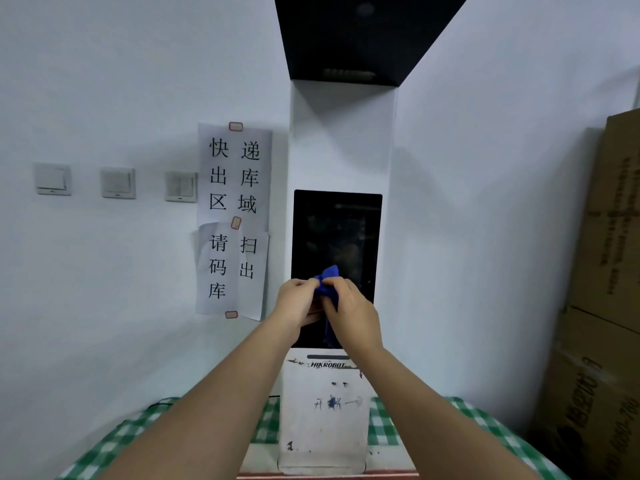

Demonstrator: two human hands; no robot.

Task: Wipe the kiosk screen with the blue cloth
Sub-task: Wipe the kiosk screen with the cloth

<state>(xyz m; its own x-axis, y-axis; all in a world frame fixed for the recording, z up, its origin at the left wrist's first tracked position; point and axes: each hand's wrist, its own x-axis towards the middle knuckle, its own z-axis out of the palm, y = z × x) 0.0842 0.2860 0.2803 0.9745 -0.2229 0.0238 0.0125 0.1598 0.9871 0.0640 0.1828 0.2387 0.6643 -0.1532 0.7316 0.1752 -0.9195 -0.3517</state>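
Head view: the tall white kiosk stands on a table with a green checked cloth. Its dark screen is in the middle of the kiosk. In front of the bottom part of the screen, the left hand and the right hand both pinch the blue cloth, fingers curled on it. I cannot tell if the cloth touches the screen. Left of the kiosk, paper signs hang on the wall. Right of the kiosk are brown boxes.
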